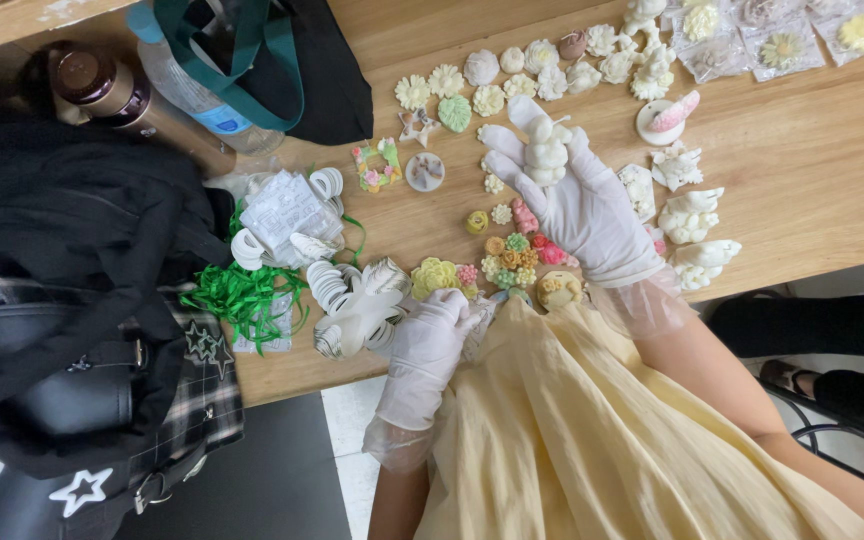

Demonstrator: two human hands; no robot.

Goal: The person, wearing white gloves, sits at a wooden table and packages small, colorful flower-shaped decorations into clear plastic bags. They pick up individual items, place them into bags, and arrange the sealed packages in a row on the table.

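The light wooden surface carries small moulded white, yellow and pink flower shapes, curled green ribbon shreds, a clear plastic bottle and black bags.

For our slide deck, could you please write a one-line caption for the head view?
Gloved right hand holds a white figurine over small moulded flowers on a wooden table; gloved left hand rests beside ribbon.

Left hand curled, right hand outstretched

Craft workspace: wooden table, moulded ornaments, ribbon.
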